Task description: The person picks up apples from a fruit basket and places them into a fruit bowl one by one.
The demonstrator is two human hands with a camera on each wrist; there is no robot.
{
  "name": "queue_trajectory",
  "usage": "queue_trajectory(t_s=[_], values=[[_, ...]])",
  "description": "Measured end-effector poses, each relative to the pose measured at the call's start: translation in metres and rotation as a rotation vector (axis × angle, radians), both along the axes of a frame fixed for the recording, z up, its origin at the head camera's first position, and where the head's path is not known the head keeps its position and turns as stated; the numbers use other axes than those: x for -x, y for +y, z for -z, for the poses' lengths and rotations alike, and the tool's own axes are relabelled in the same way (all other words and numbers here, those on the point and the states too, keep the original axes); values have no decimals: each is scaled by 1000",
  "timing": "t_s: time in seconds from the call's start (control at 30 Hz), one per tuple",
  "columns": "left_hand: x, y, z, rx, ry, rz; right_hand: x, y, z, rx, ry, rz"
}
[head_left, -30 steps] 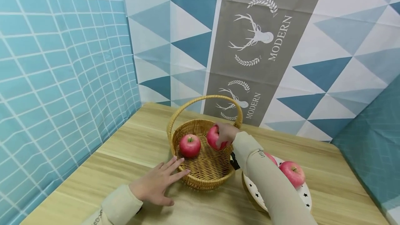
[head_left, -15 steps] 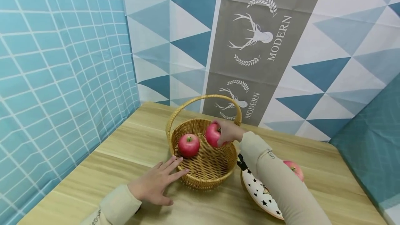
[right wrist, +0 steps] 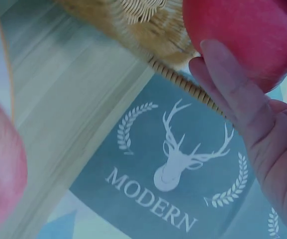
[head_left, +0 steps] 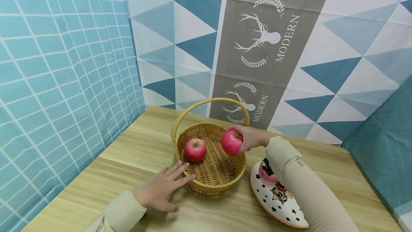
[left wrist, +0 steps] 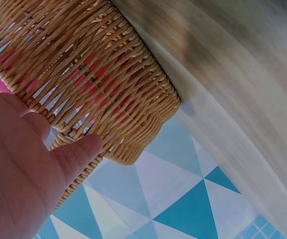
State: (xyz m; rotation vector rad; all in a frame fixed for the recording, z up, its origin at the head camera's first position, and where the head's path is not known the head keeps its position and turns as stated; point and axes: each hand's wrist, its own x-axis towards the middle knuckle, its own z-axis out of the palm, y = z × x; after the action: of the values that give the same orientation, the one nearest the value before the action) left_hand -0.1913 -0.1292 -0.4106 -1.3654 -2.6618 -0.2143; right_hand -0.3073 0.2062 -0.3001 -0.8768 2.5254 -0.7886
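My right hand [head_left: 252, 138] grips a red apple [head_left: 231, 142] at the right rim of the wicker basket [head_left: 214, 188]. In the right wrist view, the thumb and fingers curl round this apple [right wrist: 247, 35]. A second red apple [head_left: 195, 150] sits inside the basket at its left, stem up. My left hand [head_left: 162, 187] lies at the basket's front left with straight, spread fingers; their tips touch the rim. In the left wrist view, the left hand [left wrist: 19, 164] is beside the woven wall [left wrist: 98, 74], and red shows through the weave.
A white plate with black stars [head_left: 267, 199] stands right of the basket, partly hidden by the right sleeve [head_left: 309, 185]. An apple [head_left: 268, 174] lies on it. The basket's arched handle [head_left: 212, 99] rises over the opening. A patterned backdrop [head_left: 193, 28] stands behind the wooden table [head_left: 135, 146].
My right hand has moved right with the apple, from over the basket's inside to its right rim. More of the plate shows. The left hand stays in place.
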Motion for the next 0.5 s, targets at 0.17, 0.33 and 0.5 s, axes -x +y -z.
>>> queue_trajectory(t_s=[0.17,0.33,0.5], values=[[0,0,1,-6,4,4,-6,8,-4,-15,81,-77],[1,0,2,-13,10,11,-14,11,-8,-53,172,-147],[1,0,1,-25,10,20,-24,13,-12,-124,321,-203]])
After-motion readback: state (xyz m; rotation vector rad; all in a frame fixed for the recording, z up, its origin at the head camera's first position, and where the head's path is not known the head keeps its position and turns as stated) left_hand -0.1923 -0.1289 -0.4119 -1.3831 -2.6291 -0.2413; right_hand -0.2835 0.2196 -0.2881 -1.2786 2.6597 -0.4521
